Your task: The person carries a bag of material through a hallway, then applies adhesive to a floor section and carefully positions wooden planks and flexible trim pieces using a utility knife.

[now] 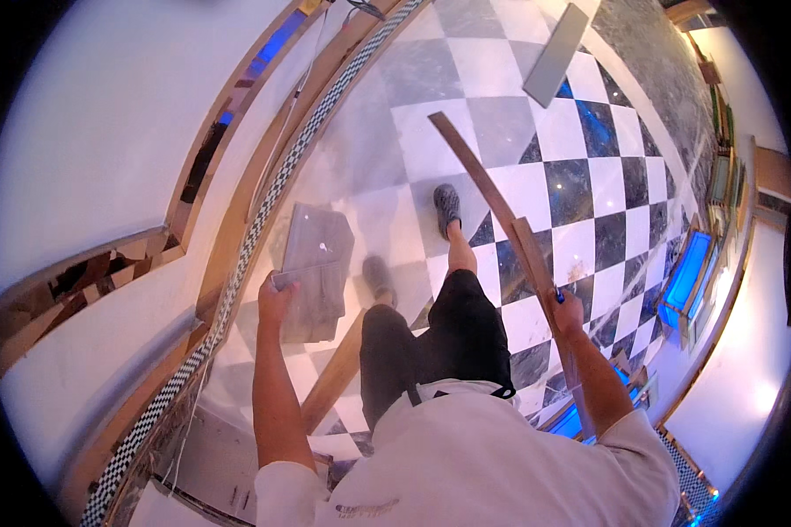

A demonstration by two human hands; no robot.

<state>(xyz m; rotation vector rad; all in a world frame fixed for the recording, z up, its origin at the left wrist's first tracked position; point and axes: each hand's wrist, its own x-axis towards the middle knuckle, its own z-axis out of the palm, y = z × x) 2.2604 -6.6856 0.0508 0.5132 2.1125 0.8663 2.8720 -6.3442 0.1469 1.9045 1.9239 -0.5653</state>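
Note:
My left hand [277,299] is closed on the edge of a small grey flat piece [312,279]. It overlaps larger grey panels [318,235] on the floor, and I cannot tell whether they touch. My right hand [569,313] grips long, narrow wooden strips [476,169] that overlap midway. They reach forward over the floor and back along my right forearm. A small blue object [560,297] shows at the thumb of that hand, perhaps a pen. My legs are apart, one shoe [446,204] set forward.
Black-and-white checkered tiles [568,198] cover the floor. Farther ahead lies a grey plank [556,54]. A wooden board [336,373] lies by my left leg. On the left runs a wall edge with checkered trim [277,187]; a blue-lit box [684,277] stands on the right.

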